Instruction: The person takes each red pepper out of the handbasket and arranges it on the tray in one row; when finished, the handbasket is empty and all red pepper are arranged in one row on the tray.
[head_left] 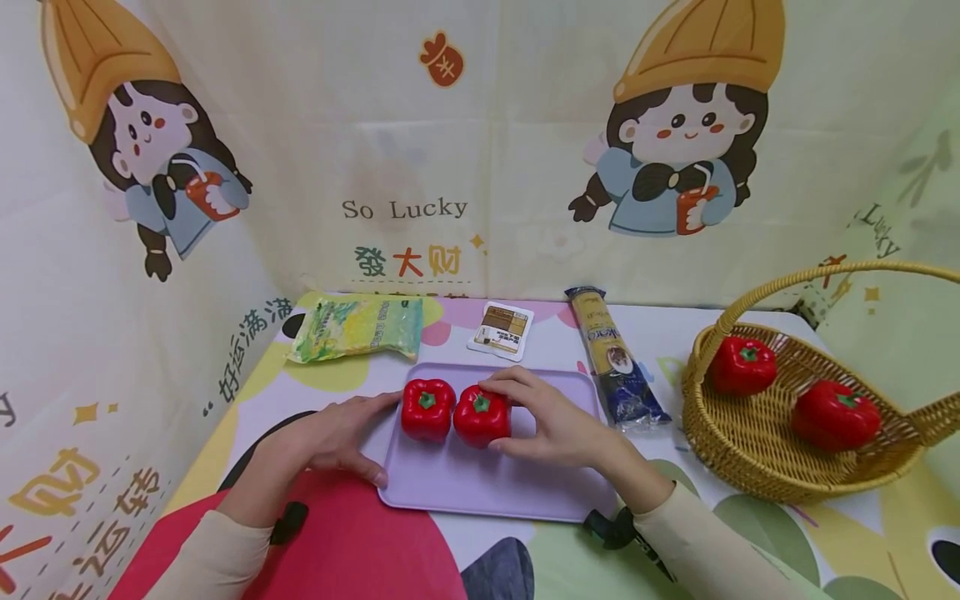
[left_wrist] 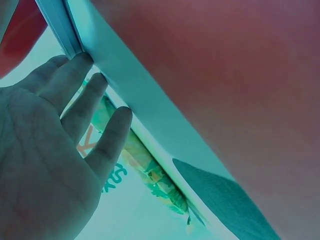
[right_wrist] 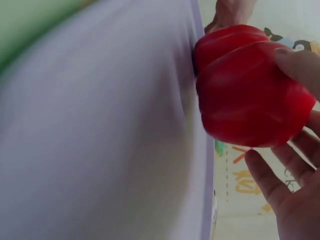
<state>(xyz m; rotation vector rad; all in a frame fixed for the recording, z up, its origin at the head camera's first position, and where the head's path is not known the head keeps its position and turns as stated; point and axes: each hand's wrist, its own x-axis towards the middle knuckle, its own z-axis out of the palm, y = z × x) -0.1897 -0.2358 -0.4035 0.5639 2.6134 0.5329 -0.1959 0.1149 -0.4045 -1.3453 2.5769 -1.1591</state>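
Two red bell peppers with green stems are side by side on a lilac tray in the head view. My right hand holds the right-hand bell pepper between thumb and fingers; the right wrist view shows the thumb on this bell pepper from one side and fingers on the other. The left-hand bell pepper sits close beside it, untouched. At the tray's left edge rests my left hand, fingers spread and fairly straight. In the left wrist view, fingertips of the left hand meet the tray's rim.
Right of the tray stands a wicker basket with a tall handle, holding two more red bell peppers. Behind the tray lie a green-yellow packet, a small white-brown pouch and a long blue-gold pasta packet. A printed curtain hangs behind.
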